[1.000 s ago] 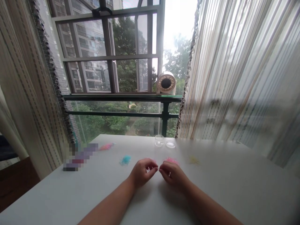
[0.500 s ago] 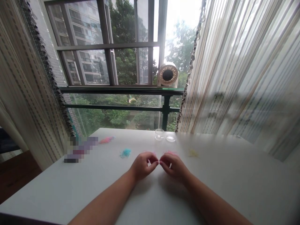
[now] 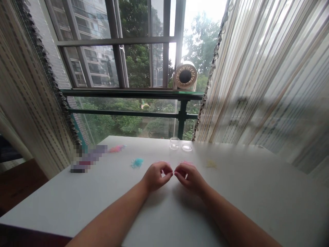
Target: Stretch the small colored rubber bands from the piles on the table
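Note:
Over the middle of the white table (image 3: 102, 199), my left hand (image 3: 158, 176) and my right hand (image 3: 190, 178) meet almost fingertip to fingertip. Both are closed in a pinch; whatever lies between the fingertips is too small to make out. Pink pieces (image 3: 187, 163) show just behind my right hand, and more pink ones are partly hidden behind my left. A turquoise pile (image 3: 137, 162) lies to the left of my hands, a pale yellow pile (image 3: 211, 163) to the right.
A clear round container (image 3: 174, 143) and a clear shallow dish (image 3: 186, 148) stand near the table's far edge. Pink-orange pieces (image 3: 117, 148) lie at the far left, beside a blurred purple object (image 3: 89, 159). Beyond are a railing, a window, curtains and a round white fan (image 3: 185, 76).
The view has tilted down a little, so the window and table appear higher. My hands keep nearly the same pinched pose, with a slightly wider gap between the fingertips.

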Demonstrator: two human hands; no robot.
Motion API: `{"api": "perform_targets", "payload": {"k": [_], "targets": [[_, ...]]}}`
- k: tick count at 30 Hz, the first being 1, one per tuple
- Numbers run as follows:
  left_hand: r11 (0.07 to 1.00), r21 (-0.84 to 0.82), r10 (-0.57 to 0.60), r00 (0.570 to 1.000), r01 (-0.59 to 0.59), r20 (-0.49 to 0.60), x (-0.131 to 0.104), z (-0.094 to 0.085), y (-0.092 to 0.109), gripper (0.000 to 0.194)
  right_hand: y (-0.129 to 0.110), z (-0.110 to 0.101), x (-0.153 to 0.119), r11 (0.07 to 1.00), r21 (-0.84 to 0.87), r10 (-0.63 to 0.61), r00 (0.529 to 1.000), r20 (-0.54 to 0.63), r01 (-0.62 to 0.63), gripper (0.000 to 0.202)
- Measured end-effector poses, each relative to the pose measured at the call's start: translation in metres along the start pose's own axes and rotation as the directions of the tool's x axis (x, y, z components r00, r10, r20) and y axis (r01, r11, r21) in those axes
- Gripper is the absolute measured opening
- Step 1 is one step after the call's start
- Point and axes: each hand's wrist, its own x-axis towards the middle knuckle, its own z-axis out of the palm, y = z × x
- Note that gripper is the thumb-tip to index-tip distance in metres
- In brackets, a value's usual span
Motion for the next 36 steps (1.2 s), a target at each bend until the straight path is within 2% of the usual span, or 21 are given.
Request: {"api": "perform_targets", "payload": {"k": [7, 36], "targets": [[1.0, 0.014, 0.022, 1.0, -0.022, -0.009, 0.0006, 0.0016, -0.0015, 0.004, -0.0038, -0.0023, 0.0007, 1.0, 0.02, -0.003, 1.0, 0.0, 0.003, 0.005], [1.0, 0.007, -0.011, 1.0, 0.011, 0.002, 0.0005, 0.0011, -0.0014, 0.008, -0.0032, -0.0037, 0.0009, 0.998, 0.06, 0.027, 1.0, -0.005, -0.027, 0.002]]}}
